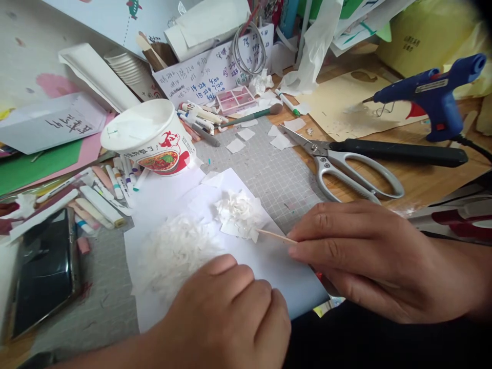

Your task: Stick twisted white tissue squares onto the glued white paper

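My right hand point(369, 256) pinches a thin wooden stick point(274, 236) between thumb and fingers. At the stick's far end is a ruffled clump of white paper pieces point(238, 212), just over a white paper sheet point(172, 205); whether it touches the sheet I cannot tell. My left hand point(230, 318) is closed in the foreground, knuckles up, and its fingertips are hidden. Just beyond its knuckles lies a loose pile of fluffy white shreds point(172, 251) on the same sheet.
Silver scissors point(346, 169) and a black-handled tool point(400, 152) lie right, before a blue glue gun point(438, 92). A paper bowl point(149, 138) stands behind the sheet. Markers point(103, 200) and a dark phone point(46, 271) are left. Paper scraps point(246, 134) dot the grey cutting mat point(277, 174).
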`<state>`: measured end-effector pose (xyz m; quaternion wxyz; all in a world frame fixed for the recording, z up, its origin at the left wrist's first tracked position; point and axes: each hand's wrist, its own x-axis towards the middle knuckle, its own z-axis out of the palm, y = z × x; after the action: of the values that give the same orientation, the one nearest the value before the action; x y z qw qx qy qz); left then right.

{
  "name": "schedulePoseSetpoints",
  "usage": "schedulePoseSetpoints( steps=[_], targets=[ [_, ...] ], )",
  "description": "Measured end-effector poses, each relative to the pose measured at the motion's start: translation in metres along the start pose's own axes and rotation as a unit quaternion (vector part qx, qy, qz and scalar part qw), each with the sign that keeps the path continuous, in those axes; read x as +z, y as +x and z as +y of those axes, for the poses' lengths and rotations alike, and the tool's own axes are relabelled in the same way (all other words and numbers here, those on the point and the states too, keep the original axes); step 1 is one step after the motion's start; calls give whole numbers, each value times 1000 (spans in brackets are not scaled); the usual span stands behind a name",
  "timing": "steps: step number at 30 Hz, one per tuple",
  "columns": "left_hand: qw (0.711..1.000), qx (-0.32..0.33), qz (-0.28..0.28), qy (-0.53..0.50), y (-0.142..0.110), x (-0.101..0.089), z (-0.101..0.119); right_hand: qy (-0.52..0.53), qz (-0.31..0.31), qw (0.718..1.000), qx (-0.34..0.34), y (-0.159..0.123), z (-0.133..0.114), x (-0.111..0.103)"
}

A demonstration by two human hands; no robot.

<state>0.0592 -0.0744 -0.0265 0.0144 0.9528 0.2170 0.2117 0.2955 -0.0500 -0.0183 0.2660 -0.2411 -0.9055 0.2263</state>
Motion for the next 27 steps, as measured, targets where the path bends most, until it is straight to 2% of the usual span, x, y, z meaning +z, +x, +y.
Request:
schedulePoseSetpoints(
  steps=[3,7,12,15,19,24,27],
  targets=[
    [1000,8,14,21,-3,7,6,-6,12,1000,6,-2,0,0],
    [999,-23,27,22,0,3,5,2,49,999,20,-7,-4,-1],
    [999,-24,-46,7,4,-5,5,20,9,1000,-6,-7,-8,2],
    [999,-20,-22,12,4,-5,7,10,0,1000,-8,-4,-8,5],
    [998,-30,-54,11,2,-4,8,-16,19,1000,-14,-2,-9,8],
    [998,-15,-52,15,1,-3,6,-63,-10,998,0,1,-14,9],
    [999,-9,-49,21,1,-2,6,-84,-5,996,0,2,-16,10]
  ],
)
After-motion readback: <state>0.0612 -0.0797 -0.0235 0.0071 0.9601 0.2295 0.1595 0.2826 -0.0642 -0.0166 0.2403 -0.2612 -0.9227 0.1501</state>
